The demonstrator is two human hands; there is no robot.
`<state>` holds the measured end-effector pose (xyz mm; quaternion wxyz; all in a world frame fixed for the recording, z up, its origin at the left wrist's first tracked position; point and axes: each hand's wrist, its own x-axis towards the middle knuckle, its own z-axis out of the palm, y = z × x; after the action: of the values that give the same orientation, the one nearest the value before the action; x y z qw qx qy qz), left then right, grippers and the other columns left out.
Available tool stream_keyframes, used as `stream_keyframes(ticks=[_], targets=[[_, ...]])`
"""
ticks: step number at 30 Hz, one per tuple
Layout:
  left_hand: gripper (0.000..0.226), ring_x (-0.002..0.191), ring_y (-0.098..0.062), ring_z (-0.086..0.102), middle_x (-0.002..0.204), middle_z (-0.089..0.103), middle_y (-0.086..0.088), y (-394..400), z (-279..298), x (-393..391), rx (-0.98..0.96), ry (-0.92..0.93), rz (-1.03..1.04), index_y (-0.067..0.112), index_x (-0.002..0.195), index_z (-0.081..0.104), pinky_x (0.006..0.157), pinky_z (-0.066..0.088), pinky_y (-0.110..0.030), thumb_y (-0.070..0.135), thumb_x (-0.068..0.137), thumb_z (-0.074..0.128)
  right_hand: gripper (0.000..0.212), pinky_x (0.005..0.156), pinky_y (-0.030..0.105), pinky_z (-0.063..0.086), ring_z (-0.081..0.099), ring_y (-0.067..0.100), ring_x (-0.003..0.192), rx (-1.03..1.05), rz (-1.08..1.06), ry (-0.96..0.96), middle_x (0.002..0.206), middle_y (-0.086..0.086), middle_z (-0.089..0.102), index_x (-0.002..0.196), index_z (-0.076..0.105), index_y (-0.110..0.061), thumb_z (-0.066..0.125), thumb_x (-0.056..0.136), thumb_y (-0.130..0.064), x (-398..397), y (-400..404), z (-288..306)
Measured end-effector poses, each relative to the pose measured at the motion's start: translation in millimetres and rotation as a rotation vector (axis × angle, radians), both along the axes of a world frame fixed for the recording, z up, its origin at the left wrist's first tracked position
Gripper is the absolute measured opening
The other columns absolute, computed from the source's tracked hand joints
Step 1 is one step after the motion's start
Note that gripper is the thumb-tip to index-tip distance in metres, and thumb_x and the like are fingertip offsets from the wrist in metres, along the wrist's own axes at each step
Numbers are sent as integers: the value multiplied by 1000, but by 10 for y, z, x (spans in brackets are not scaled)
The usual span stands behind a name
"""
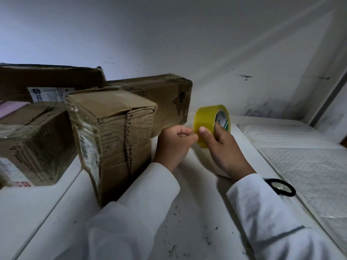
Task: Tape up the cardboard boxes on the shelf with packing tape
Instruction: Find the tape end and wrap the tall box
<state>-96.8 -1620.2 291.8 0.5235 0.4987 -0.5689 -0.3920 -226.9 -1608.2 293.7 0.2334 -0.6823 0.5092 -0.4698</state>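
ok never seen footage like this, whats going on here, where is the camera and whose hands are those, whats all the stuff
There is no machine here. The one picture comes from a camera worn on a person's head, looking forward and down, so the two white-sleeved arms are the wearer's own.

The right hand grips a roll of yellow packing tape, thumb on its outer face. The left hand is curled with its fingertips pinched at the roll's edge, apparently picking at the tape end; the end itself is too small to see.

On the white shelf stand several worn cardboard boxes. The nearest box is just left of the hands, others behind and beside it. A pair of black-handled scissors lies partly hidden by the right sleeve, and a white padded sheet lies to the right.
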Motion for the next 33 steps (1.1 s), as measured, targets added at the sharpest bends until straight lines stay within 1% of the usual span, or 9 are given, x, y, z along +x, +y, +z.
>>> stream_keyframes(ticks=[2,5,11,14,18,22,25,28,33], targets=[[18,61,-16,55,57,58,4,-1,-5,14,-34,-23,8,23,69,64,68,49,-30,9,79,66,32,77,31,44,55,16,83,-7,-3,17,91,8,61,92,58,-13,47,94,-42,-8,-12,-21],[19,61,-16,55,57,57,4,-9,-15,22,-61,-41,19,23,68,64,68,49,-31,7,79,66,28,78,32,44,54,18,84,-4,1,31,92,8,60,90,56,-18,46,94,-43,-1,-15,-24],[16,62,-17,55,56,57,4,-33,-31,20,-85,5,6,23,67,64,68,50,-36,12,77,65,18,64,9,39,51,-8,68,-6,34,-39,77,-11,56,82,54,-26,47,95,-36,25,13,21],[7,59,-13,54,53,58,11,-23,-2,-22,-34,94,-14,23,70,68,64,47,-31,23,70,61,16,63,5,38,51,-10,70,-16,3,-38,77,-14,56,84,54,-28,46,96,-36,0,12,43],[6,65,-11,56,64,61,5,16,20,-11,16,124,-86,17,89,71,67,49,-28,19,85,67,24,71,25,43,53,8,75,-18,-20,4,81,-4,58,88,56,-18,47,95,-38,-28,-6,38],[11,66,-11,56,65,61,4,21,26,23,48,109,-101,19,83,71,69,51,-30,13,88,63,27,83,40,47,56,25,90,-36,-44,108,94,9,62,96,57,-18,45,95,-43,-59,-29,-12],[22,62,-10,55,59,61,9,-5,2,28,-32,13,-38,26,71,69,67,47,-26,8,83,64,23,82,40,45,53,27,94,-37,-49,177,92,6,60,89,54,-26,44,94,-46,-61,-29,-23],[20,68,-12,60,64,64,9,-13,-28,41,-80,-103,15,29,66,66,69,50,-29,14,79,67,25,74,31,35,49,27,92,-42,-60,256,84,1,51,72,42,-34,44,93,-47,-56,-26,-29],[19,61,-9,51,58,54,12,-37,-52,63,-143,-220,36,25,58,56,64,45,-29,25,74,68,27,74,29,32,45,24,90,-53,-49,290,80,-3,45,70,39,-35,44,94,-45,-45,-28,-30]])
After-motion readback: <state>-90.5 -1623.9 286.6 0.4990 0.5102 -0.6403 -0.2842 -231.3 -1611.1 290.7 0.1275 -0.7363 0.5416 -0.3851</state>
